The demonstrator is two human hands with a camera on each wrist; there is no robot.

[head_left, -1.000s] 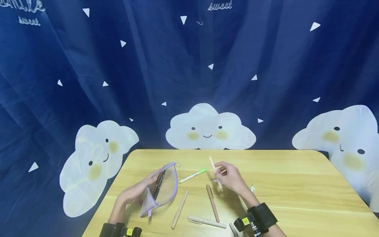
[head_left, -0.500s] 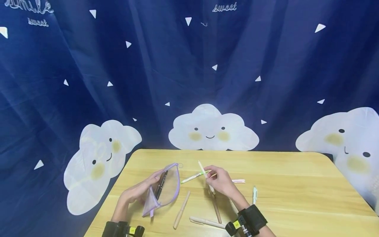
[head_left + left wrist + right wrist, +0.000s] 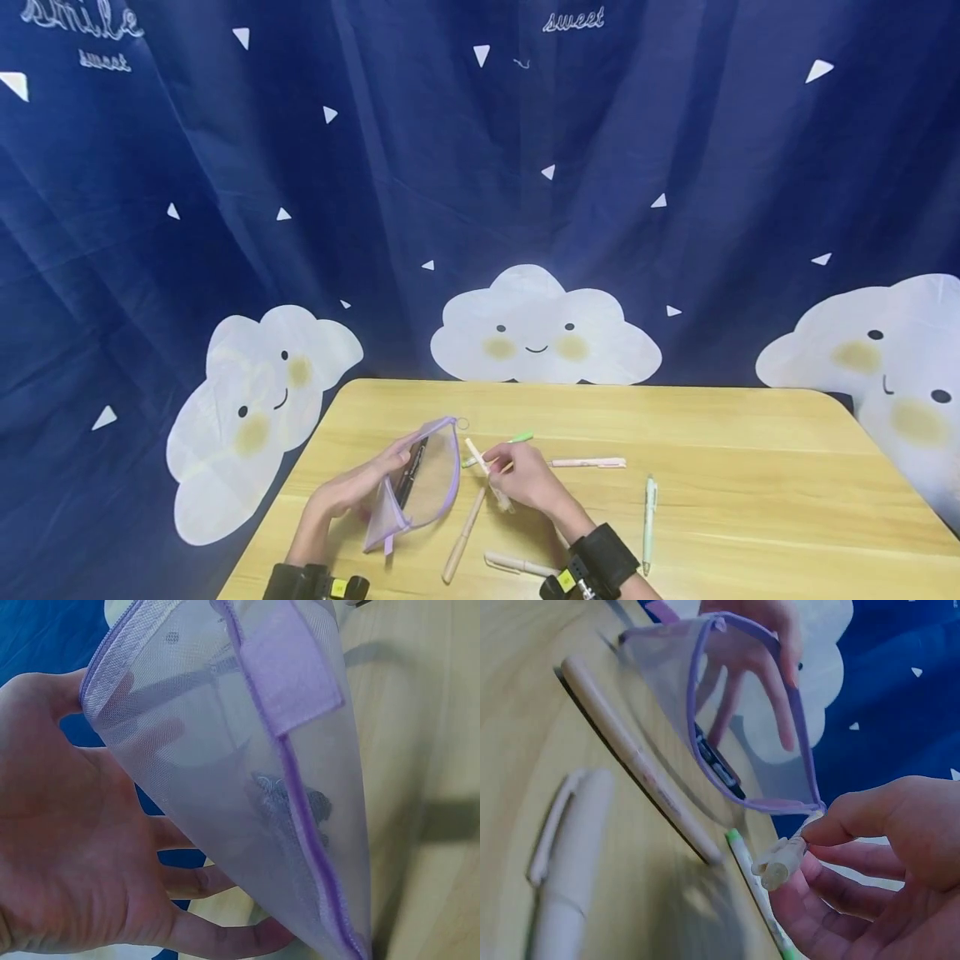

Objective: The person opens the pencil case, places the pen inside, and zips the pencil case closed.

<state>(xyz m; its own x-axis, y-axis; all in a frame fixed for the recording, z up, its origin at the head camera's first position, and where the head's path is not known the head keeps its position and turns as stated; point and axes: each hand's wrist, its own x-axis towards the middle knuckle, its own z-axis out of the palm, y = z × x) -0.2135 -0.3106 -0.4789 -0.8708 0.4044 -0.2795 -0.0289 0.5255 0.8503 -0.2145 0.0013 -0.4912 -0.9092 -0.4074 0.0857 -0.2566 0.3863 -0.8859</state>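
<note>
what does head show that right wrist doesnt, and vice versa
Only the head view: the pale green pen, the pinkish pen and the black wristbands.

Only the right wrist view: the end face of the held pale pen and, clearly through the mesh pouch, the extended fingers of the left hand.

Both: the right hand pinching that pen, the left hand holding the pouch, black pen, green-ended marker, two beige pens, table, blue curtain.
</note>
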